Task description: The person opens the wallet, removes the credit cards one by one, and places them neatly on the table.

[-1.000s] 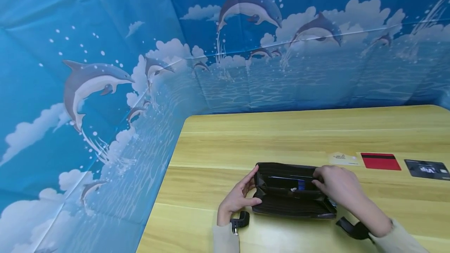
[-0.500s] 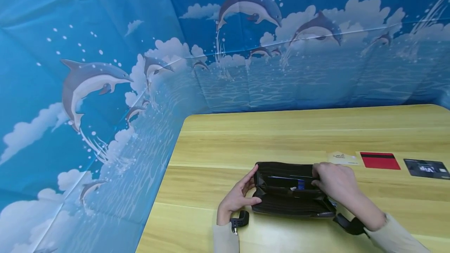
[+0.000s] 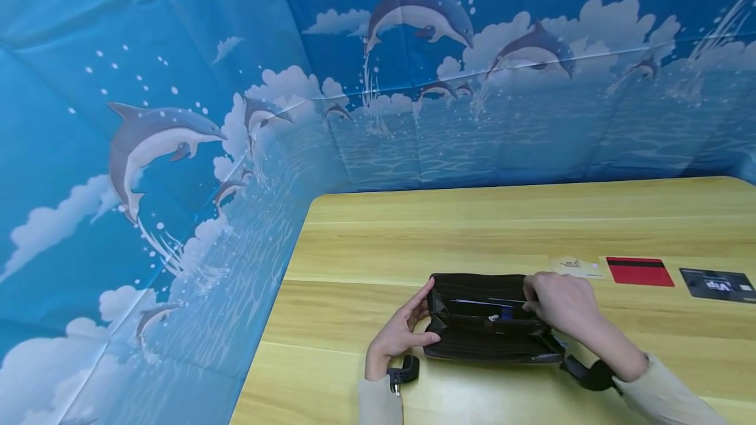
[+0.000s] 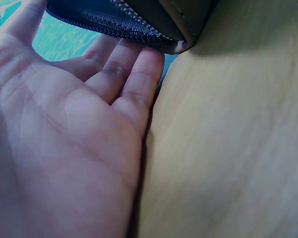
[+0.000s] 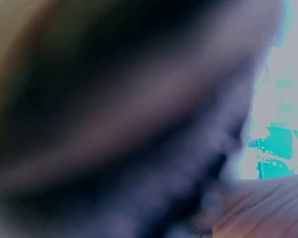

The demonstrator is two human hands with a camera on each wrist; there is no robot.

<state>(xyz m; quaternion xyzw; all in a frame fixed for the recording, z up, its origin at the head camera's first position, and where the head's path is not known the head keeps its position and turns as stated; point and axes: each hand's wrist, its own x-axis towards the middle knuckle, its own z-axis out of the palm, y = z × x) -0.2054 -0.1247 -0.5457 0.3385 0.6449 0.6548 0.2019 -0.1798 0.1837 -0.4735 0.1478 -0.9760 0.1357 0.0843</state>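
A dark zip-around wallet [image 3: 490, 346] lies spread open on the wooden table, its inner pockets facing up. Inside it show a thin pale card edge [image 3: 478, 302] and a small blue patch [image 3: 506, 313]. My left hand [image 3: 397, 334] holds the wallet's left end, thumb on the near flap and fingers behind the far one. From the left wrist, those fingers [image 4: 131, 82] reach the zipper teeth [image 4: 134, 27]. My right hand [image 3: 564, 300] pinches the far flap at its right end, thumb on the inner side. The right wrist view is mostly blurred dark wallet [image 5: 89, 119].
Right of the wallet, a pale cream card [image 3: 577, 267], a red card with a black stripe [image 3: 640, 272] and a dark VIP card [image 3: 717, 284] lie in a row. A dolphin-printed blue sheet [image 3: 384, 143] stands behind the wooden table [image 3: 366, 235] and along its left side.
My right hand has shifted slightly left along the far flap. The pale card edge inside the wallet lies a little more level. My left hand keeps its place.
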